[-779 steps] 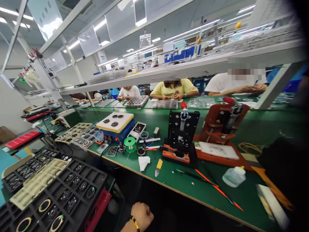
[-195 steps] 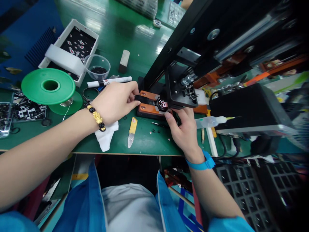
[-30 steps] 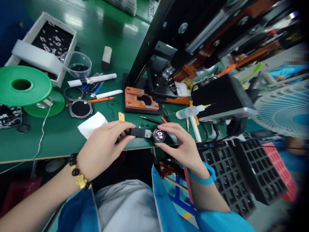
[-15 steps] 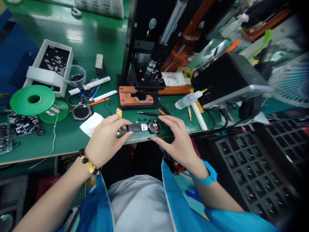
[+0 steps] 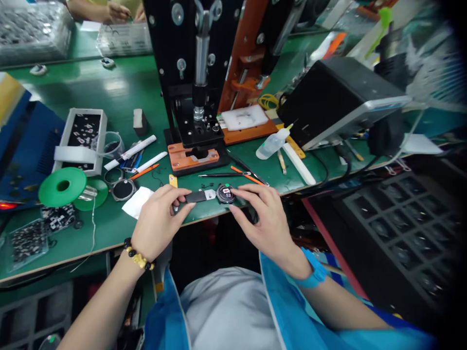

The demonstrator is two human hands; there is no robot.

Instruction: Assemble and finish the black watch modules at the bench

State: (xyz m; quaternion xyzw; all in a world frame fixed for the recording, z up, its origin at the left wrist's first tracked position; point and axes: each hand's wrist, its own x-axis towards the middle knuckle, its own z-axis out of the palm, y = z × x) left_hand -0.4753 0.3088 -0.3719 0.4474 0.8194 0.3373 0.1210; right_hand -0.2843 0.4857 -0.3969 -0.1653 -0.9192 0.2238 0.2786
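Observation:
My left hand (image 5: 160, 214) pinches the left end of a flat black strip (image 5: 197, 196) between thumb and fingers. The strip's silver end (image 5: 210, 194) reaches to the edge of a round watch module (image 5: 225, 193), whose dark face is lit and shows "53" and a green dot. At the module's right side, my right hand (image 5: 264, 221) has its index fingertip and thumb on the rim. Both pieces are at the front edge of the green bench. Whether strip and module are joined I cannot tell.
A black press (image 5: 197, 131) with an orange fixture (image 5: 193, 158) stands behind my hands. Tweezers (image 5: 224, 174), a white cloth (image 5: 137, 203) and a solder spool (image 5: 62, 186) lie about. At right are a dropper bottle (image 5: 272, 145) and a black box (image 5: 339, 102). Another person's hand (image 5: 118, 12) shows at the back.
My right hand has closed in from around the watch module onto its rim. The left hand keeps its pinch on the black strip. The view has shifted, bringing the other person's hands in.

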